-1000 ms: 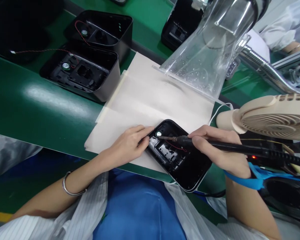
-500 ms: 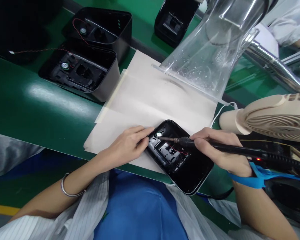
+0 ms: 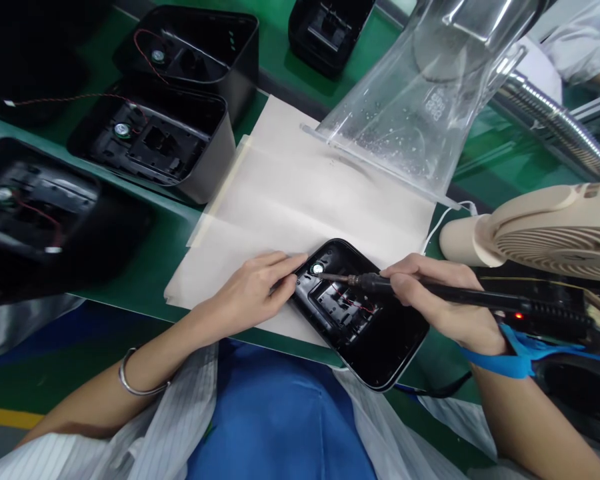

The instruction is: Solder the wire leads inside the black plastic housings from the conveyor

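Note:
My right hand (image 3: pixel 437 300) grips a black soldering iron (image 3: pixel 460 297) like a pen, its red light lit. The metal tip meets or nearly meets a small round silver part (image 3: pixel 317 268) inside a black plastic housing (image 3: pixel 387 347). Red-black wires run across the housing's moulded floor. At the housing's left rim, my left hand (image 3: pixel 260 287) holds the edge between thumb and fingers. The housing lies tilted on pale paper (image 3: pixel 275 193), its near corner past the table's front edge.
Similar black housings (image 3: pixel 217 160) with wires stand at the left and back. Another housing (image 3: pixel 45 213) is at the far left. A clear fume hood (image 3: pixel 395 120) with a metal hose (image 3: pixel 563 123) hangs over the paper. A beige fan (image 3: pixel 550 233) stands right. A person's sleeve (image 3: pixel 580 47) shows top right.
A black housing with a wired round part has appeared on the table's left side. My hands, the soldering iron and the housing beneath it hold nearly the same place. The view shifted slightly.

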The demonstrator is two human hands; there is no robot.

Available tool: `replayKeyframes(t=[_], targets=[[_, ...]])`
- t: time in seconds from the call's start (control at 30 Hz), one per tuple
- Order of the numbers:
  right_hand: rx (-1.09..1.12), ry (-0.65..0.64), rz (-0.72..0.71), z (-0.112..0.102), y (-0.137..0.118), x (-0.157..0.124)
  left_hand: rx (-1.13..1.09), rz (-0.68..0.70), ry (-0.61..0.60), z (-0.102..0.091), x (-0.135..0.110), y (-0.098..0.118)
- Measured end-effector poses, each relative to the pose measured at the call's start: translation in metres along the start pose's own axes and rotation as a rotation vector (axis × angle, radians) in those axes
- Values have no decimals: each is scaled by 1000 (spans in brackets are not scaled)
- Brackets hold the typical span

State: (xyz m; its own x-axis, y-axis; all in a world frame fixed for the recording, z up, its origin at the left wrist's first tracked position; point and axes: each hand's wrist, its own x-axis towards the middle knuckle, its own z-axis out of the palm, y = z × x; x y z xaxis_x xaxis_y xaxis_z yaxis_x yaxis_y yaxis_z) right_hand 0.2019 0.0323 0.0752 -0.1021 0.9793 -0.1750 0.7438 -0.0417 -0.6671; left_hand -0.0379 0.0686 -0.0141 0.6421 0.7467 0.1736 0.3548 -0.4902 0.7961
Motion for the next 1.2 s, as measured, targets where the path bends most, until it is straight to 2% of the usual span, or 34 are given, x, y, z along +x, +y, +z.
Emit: replayKeyframes(t=[0.07, 0.13, 0.27, 0.4, 0.57, 0.73, 0.87, 0.97, 1.07, 1.17, 1.2], targets=[[69, 12, 5, 1, 4, -3, 5, 6, 8, 0, 1, 0], [233, 75, -42, 0, 10, -8, 13, 8, 8, 0, 1, 0], [518, 373, -235, -6, 17, -24, 9, -7, -7, 0, 1, 2], [488, 627, -240, -9, 17, -42, 58, -44, 58, 1, -6, 4], [430, 743, -178, -1, 22, -64, 139, -74, 151, 6, -17, 11], [460, 821, -152, 3, 25, -78, 372, 76, 314, 14, -16, 24], [425, 950, -99, 1, 21, -83, 474, 192, 253, 21, -4, 31], [414, 1016, -60, 0, 16, -85, 518, 187, 164, 28, 7, 33], [348, 1118, 3, -1, 12, -91, 482, 183, 132, 31, 15, 30], [318, 1149, 75, -6, 16, -105, 408, 175, 141, 31, 20, 26], [285, 1111, 86, -8, 20, -110, 392, 161, 147, 31, 21, 24]])
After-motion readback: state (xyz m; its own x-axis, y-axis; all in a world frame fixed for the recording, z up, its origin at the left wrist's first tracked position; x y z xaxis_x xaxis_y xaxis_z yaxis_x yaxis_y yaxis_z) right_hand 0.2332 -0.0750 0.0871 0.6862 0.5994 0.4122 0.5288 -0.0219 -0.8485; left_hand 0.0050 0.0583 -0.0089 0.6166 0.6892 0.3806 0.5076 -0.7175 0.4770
